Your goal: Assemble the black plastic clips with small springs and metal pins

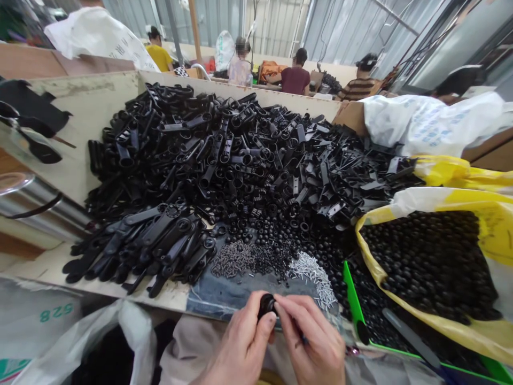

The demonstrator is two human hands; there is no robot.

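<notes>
Between the thumb and fingers of my left hand (242, 339) is a small, round black plastic part (266, 303), held just over the near edge of the bench. My right hand (315, 339) is closed in a pinch against the part's right side. Its fingertips hide whatever is between them. Just beyond my hands, a blue-grey mat (236, 294) carries a heap of silver pins (316, 275), a pile of dark small screws or pins (232, 259) and small black pieces (272, 254).
Behind the mat rises a large heap of black plastic parts (224, 139). Long black handle-like pieces (160, 240) lie stacked at left, near a steel flask (36, 203). At right stand a green tray (348, 283) and a yellow-white bag (372, 267) of black balls. Several people sit beyond.
</notes>
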